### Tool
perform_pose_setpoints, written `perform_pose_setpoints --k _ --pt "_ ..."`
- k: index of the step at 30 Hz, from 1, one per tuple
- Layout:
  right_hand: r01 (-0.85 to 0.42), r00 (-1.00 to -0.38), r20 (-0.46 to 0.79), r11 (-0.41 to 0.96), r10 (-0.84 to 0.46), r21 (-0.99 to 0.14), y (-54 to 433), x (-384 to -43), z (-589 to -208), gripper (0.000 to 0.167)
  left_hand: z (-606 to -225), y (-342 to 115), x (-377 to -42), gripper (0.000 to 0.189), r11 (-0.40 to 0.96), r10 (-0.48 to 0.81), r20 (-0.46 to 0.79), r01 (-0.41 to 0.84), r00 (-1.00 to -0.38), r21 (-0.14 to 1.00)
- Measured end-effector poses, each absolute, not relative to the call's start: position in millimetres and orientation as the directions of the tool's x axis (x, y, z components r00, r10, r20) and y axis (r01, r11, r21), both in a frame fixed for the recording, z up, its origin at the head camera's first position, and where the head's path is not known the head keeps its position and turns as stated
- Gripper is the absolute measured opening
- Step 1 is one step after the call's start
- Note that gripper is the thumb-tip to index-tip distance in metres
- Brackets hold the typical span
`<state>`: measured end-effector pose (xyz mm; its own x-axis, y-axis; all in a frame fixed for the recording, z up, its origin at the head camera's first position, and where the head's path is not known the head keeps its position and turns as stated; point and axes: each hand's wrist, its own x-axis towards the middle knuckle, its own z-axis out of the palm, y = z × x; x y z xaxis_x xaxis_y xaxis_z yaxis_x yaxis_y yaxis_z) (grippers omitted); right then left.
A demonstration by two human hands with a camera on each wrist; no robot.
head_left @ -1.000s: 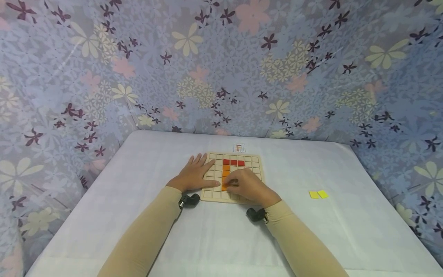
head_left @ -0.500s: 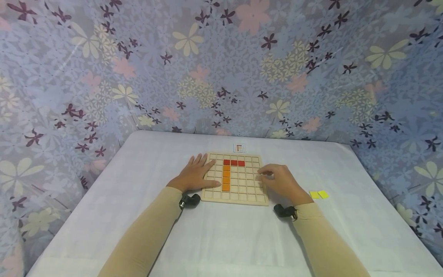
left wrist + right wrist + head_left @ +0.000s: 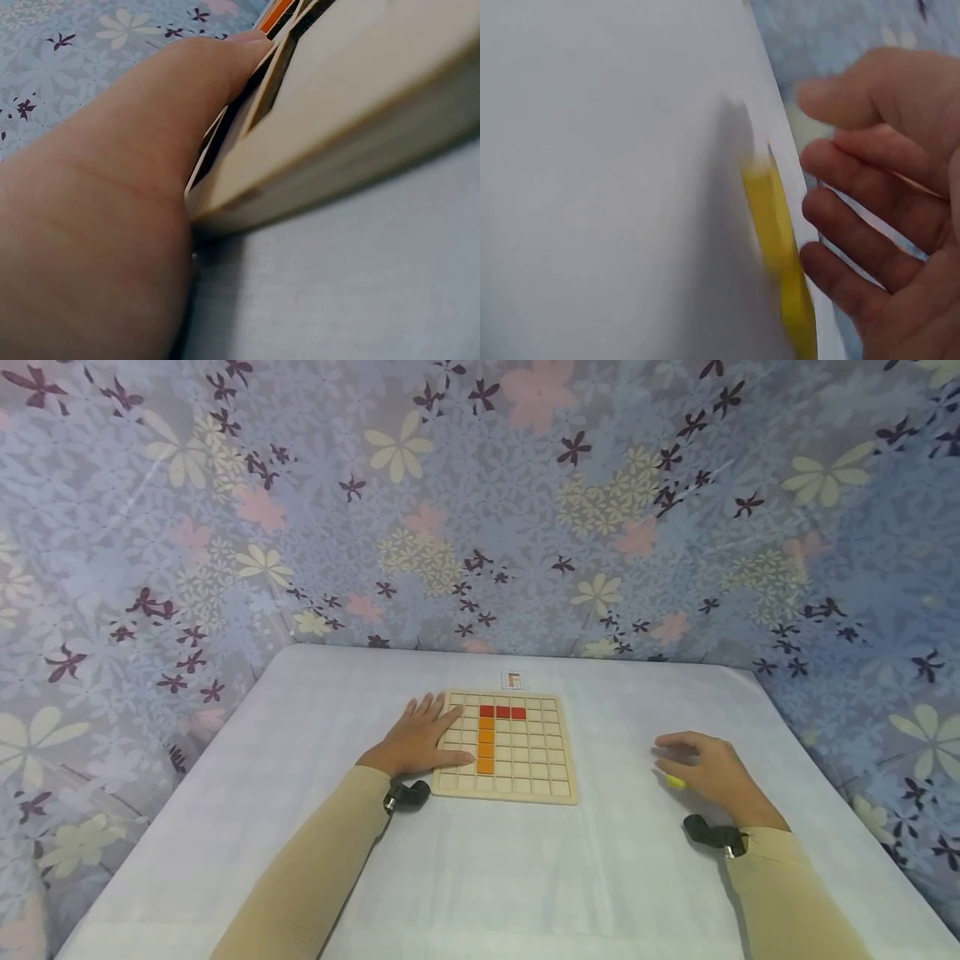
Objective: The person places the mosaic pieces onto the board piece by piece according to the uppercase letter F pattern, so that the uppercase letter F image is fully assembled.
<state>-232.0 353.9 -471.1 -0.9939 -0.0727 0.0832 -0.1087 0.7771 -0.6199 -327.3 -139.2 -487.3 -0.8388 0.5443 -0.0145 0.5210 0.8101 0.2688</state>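
A wooden grid board lies on the table with a row of red square tiles and a column of orange tiles set in its cells. My left hand lies flat over the board's left side, fingers spread, its thumb reaching across the cells. The left wrist view shows the thumb on the board's raised rim. My right hand, fingers loosely bent and holding nothing, hovers over the yellow tiles, mostly covering them. In the right wrist view the yellow tiles lie close beside the fingertips.
A small printed card with a grid pattern lies just behind the board. The table has a white cloth, and a floral curtain stands along its back and sides. Black wrist cameras sit at both cuffs.
My right hand has left the orange column and moved right, off the board, to above the yellow tiles. The full orange column is now uncovered. My left hand has stayed in place.
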Motion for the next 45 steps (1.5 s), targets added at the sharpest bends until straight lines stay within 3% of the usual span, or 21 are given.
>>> perform_pose_setpoints --k 10,23,34,45 --pt "-0.115 -0.991 0.028 0.737 -0.129 -0.666 390 -215 -476 0.065 -489 -141 -327 0.113 0.808 0.551 -0.004 0.532 -0.835 0.254" --pt "-0.167 -0.983 0.042 0.760 -0.181 -0.627 395 -219 -474 0.033 -487 -138 -327 0.110 0.808 0.550 0.002 0.533 -0.835 0.252" --pt "-0.261 -0.964 0.190 0.770 -0.183 -0.583 372 -217 -468 0.026 -486 -136 -327 0.112 0.813 0.543 -0.012 0.522 -0.840 0.260" --pt "-0.331 -0.939 0.282 0.734 -0.196 -0.593 327 -240 -468 0.024 -483 -138 -327 0.112 0.808 0.547 -0.016 0.522 -0.837 0.273"
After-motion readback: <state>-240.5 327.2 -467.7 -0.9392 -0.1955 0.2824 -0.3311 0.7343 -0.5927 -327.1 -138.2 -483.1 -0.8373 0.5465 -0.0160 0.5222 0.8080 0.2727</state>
